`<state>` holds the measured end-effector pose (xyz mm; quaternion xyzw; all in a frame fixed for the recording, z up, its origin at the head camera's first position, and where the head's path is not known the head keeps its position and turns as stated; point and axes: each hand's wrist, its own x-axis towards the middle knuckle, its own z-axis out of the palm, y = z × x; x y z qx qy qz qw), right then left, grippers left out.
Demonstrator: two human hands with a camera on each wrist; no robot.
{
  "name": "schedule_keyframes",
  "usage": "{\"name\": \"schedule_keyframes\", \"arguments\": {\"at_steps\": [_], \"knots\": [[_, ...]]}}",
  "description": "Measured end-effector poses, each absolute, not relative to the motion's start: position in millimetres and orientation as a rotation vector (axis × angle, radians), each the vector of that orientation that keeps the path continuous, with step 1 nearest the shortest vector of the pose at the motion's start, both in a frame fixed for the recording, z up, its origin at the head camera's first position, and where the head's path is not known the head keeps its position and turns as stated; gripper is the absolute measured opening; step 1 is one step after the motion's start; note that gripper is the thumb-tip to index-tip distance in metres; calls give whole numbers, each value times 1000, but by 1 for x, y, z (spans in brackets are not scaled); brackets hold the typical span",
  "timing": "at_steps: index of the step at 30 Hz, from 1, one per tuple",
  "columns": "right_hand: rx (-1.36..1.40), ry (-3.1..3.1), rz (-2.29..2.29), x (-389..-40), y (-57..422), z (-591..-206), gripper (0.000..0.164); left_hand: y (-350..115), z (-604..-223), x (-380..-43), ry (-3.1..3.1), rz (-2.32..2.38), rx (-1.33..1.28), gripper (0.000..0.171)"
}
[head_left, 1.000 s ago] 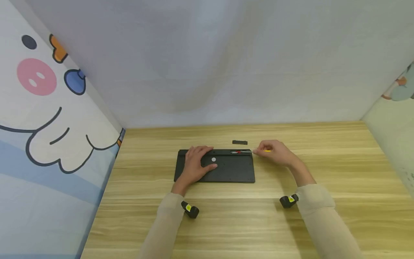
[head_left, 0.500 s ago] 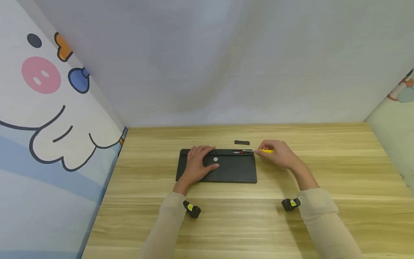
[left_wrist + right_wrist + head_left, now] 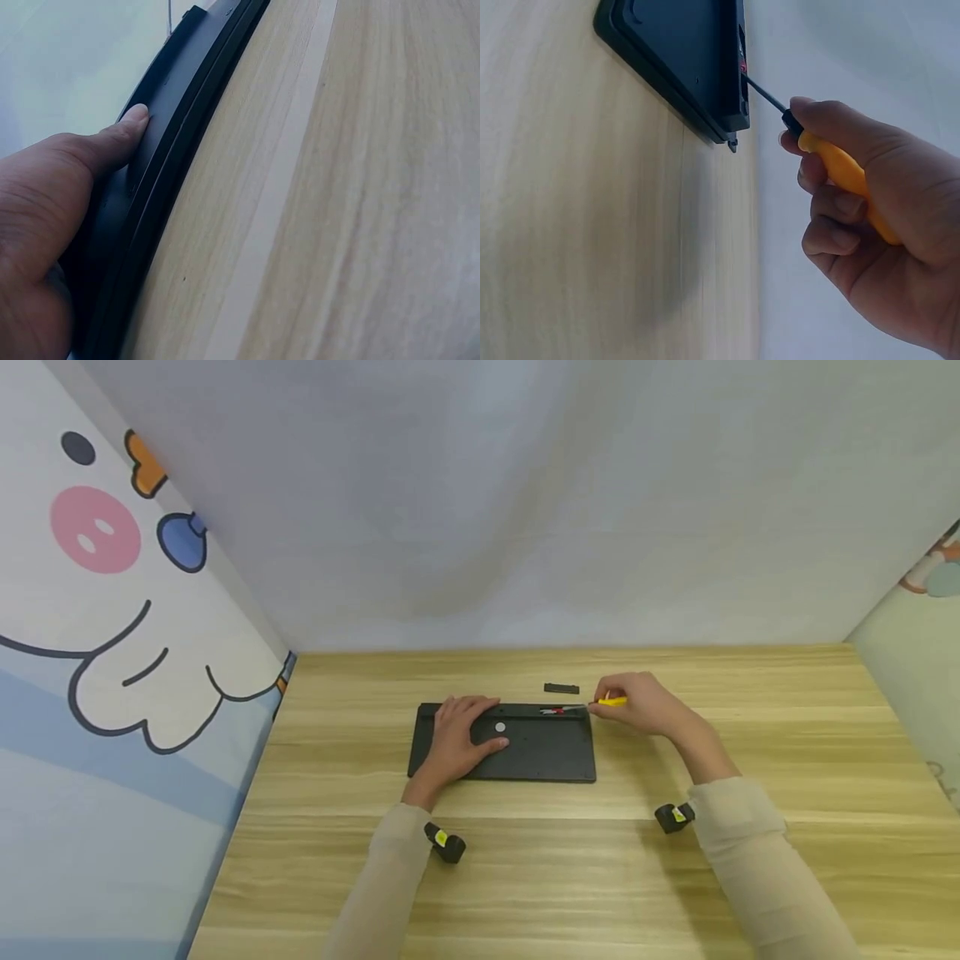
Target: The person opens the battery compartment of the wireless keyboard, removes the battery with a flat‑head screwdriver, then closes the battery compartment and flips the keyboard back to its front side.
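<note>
Lying underside up on a wood-grain table [image 3: 525, 885], a matte black keyboard [image 3: 543, 756] bears, near the right end of its raised far ridge, an open, narrow battery compartment [image 3: 573, 712] holding a small red-and-silver item [image 3: 552, 712], its details too fine to tell. The slim shaft of a screwdriver [image 3: 844, 169] reaches into this recess; whether its tip touches the item cannot be told. The right hand [image 3: 643, 703], just beyond the keyboard's right edge, grips the screwdriver by its smooth, rounded yellow handle, fingers curled round it. The left hand [image 3: 455, 739] rests on the left half of the keyboard, fingers spread toward the far edge and thumb extended across the flat underside, just beside a round white sticker [image 3: 500, 727]. A slim, black, rectangular cover [image 3: 561, 688] lies on the table beyond the keyboard, apart from it. Beige sleeves [image 3: 378, 877] cover both forearms.
</note>
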<state>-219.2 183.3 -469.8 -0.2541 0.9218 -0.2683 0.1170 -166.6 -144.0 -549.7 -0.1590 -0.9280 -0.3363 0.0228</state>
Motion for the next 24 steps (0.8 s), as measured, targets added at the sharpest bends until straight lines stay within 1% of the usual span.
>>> {"name": "schedule_keyframes", "arguments": {"at_steps": [8,24], "knots": [[-731,2662,-782,-218,181,-466,14,-146,-549,-164,-2862,-1047,-514,69],[-613,2574,-916,-223,192,-485,31,-143,-546,-167,-2878,-1041,-483,69]]}}
